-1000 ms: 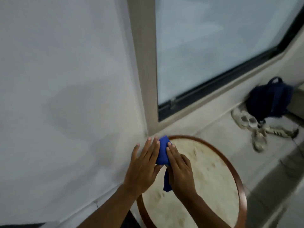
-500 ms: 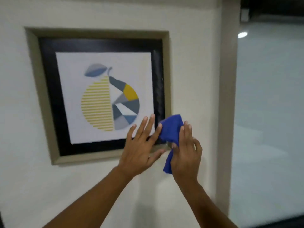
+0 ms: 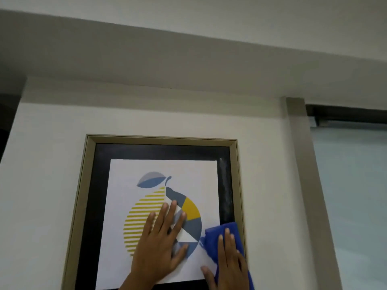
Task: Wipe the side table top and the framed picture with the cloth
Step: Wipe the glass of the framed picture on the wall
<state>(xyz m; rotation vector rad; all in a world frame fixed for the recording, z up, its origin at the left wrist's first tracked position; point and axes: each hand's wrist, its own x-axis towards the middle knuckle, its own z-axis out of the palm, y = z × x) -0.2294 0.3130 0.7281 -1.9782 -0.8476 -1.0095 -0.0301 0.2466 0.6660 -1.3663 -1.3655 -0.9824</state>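
Wall [image 3: 52,164] | framed picture [image 3: 163,168] bottom cut off | left hand [image 3: 157,252] flat, splayed | right hand [image 3: 228,266] flat on cloth [image 3: 212,237]

Open wall [image 3: 41,185] left of framed picture [image 3: 163,164]; window post [image 3: 303,174] near right.

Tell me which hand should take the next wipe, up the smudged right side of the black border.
Right. The right hand presses the blue cloth flat on the framed picture, directly below that pale-smudged strip. The left hand lies bare on the print, farther left, with no cloth.
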